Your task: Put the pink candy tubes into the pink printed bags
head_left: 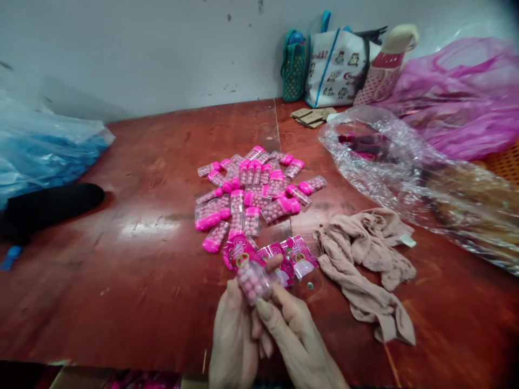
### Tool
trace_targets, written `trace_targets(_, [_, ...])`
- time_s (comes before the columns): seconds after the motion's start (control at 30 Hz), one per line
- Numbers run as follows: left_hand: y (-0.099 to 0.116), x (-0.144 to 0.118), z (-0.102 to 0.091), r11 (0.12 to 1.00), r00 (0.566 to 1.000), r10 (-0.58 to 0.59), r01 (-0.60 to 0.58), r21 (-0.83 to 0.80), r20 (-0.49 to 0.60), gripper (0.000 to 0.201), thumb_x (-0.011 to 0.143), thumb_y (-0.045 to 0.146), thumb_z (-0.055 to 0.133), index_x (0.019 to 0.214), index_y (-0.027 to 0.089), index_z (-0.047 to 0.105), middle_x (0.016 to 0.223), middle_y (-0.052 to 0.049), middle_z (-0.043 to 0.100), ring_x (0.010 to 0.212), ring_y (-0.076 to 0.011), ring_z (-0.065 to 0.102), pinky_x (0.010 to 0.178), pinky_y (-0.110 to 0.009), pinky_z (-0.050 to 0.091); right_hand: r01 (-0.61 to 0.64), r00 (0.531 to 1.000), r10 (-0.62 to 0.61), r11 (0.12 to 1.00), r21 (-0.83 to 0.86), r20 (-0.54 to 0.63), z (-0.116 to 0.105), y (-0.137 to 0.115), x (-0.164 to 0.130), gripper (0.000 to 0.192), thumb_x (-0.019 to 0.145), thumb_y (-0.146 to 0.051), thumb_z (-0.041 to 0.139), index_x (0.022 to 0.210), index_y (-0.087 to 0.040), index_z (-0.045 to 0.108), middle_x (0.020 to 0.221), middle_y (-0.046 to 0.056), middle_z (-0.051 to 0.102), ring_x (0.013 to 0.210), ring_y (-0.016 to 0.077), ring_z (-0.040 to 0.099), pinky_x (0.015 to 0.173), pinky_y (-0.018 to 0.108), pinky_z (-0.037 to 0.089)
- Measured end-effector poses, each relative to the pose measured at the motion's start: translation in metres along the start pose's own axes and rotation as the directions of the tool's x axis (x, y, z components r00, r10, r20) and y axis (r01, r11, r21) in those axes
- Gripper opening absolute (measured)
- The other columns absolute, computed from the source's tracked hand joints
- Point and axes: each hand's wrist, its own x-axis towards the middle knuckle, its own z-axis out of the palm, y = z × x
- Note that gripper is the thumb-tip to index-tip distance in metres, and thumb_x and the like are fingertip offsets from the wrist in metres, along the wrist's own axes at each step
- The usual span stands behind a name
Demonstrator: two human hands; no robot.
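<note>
Between my two hands is a small clear candy box (254,283) of round pink candies, with a pink printed wrapper (239,251) around its far end. My left hand (235,337) grips the box's left side, its fingers curled underneath and partly hidden. The thumb and fingers of my right hand (298,329) pinch its near right corner. Just beyond lie flat pink printed wrappers (302,256), partly covered by the hands. Further back is a loose pile of similar pink-capped candy boxes (259,197), lying at many angles on the red-brown table (141,302).
A beige cloth (365,259) lies crumpled at right, near a clear plastic bag (377,162) and a pink bag (458,97). A white tote (336,67) and a green bottle holder (293,70) stand by the wall. Left are a black object (57,205) and a blue-filled bag (44,151).
</note>
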Motion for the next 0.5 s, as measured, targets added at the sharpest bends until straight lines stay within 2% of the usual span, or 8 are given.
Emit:
trace_targets(0.07, [0.006,0.001,-0.002,1.000,1.000,0.011,-0.011,-0.006,0.012,0.036,0.076,0.045,0.061,0.093,0.014,0.069,0.039,0.008,0.036,0.029,-0.0038,0.029,0.026,-0.013,0.027,0.051,0.996,-0.050,0.999,-0.001,0.071,0.001,-0.002,0.003,0.043,0.092,-0.050,0.035,0.078,-0.015,0.056,0.057,-0.003,0.047,0.043,0.0066,0.039,0.044,0.019,0.035])
trace_targets(0.13, [0.009,0.004,-0.002,0.998,0.998,0.063,-0.063,-0.013,0.000,0.022,0.075,0.035,0.064,0.085,0.015,0.069,0.043,0.006,0.041,0.032,-0.0033,0.032,0.029,-0.013,0.030,0.091,0.996,-0.090,0.991,-0.096,0.017,0.000,-0.001,0.004,0.043,0.093,-0.047,0.033,0.073,-0.016,0.054,0.056,-0.003,0.045,0.045,0.0075,0.040,0.045,0.019,0.034])
trace_targets(0.2, [0.010,0.006,-0.001,0.992,0.992,0.125,-0.126,-0.023,-0.022,0.015,0.074,0.028,0.066,0.076,0.013,0.068,0.050,0.003,0.050,0.036,-0.0039,0.038,0.031,-0.013,0.033,0.102,0.990,-0.117,0.979,-0.175,-0.081,-0.001,0.000,0.005,0.038,0.093,-0.044,0.035,0.077,-0.016,0.055,0.057,-0.003,0.046,0.049,0.0091,0.044,0.046,0.019,0.035])
trace_targets(0.27, [0.008,0.009,0.000,0.991,0.991,0.131,-0.132,-0.030,-0.041,0.013,0.073,0.026,0.067,0.072,0.012,0.067,0.055,0.001,0.053,0.041,-0.0048,0.042,0.032,-0.012,0.032,0.100,0.984,-0.118,0.986,-0.137,-0.133,-0.003,0.001,0.006,0.031,0.091,-0.044,0.040,0.092,-0.017,0.054,0.063,-0.002,0.051,0.051,0.0099,0.048,0.047,0.019,0.038])
trace_targets(0.33, [0.003,0.010,0.003,0.995,0.994,0.095,-0.096,-0.029,-0.052,0.014,0.073,0.026,0.067,0.073,0.012,0.066,0.056,0.002,0.053,0.042,-0.0045,0.042,0.032,-0.012,0.031,0.099,0.986,-0.101,0.995,-0.022,-0.136,-0.005,0.001,0.008,0.031,0.088,-0.045,0.046,0.102,-0.018,0.051,0.067,-0.001,0.056,0.051,0.0103,0.051,0.047,0.019,0.041])
trace_targets(0.4, [-0.002,0.009,0.006,0.998,0.996,0.066,-0.067,-0.019,-0.057,0.014,0.072,0.026,0.068,0.075,0.012,0.067,0.057,0.002,0.053,0.041,-0.0026,0.039,0.032,-0.010,0.029,0.087,0.988,-0.081,0.995,0.042,-0.132,-0.006,0.000,0.009,0.030,0.087,-0.045,0.049,0.097,-0.017,0.053,0.064,-0.002,0.056,0.048,0.0099,0.052,0.046,0.019,0.043])
trace_targets(0.5, [-0.009,0.008,0.008,0.998,0.995,0.064,-0.065,-0.009,-0.071,0.015,0.069,0.024,0.072,0.080,0.013,0.069,0.057,0.003,0.054,0.037,0.0008,0.030,0.030,-0.007,0.024,0.029,0.989,-0.027,0.999,0.014,-0.143,-0.008,-0.003,0.011,0.029,0.089,-0.044,0.046,0.081,-0.017,0.054,0.054,-0.004,0.053,0.040,0.0078,0.048,0.040,0.017,0.038])
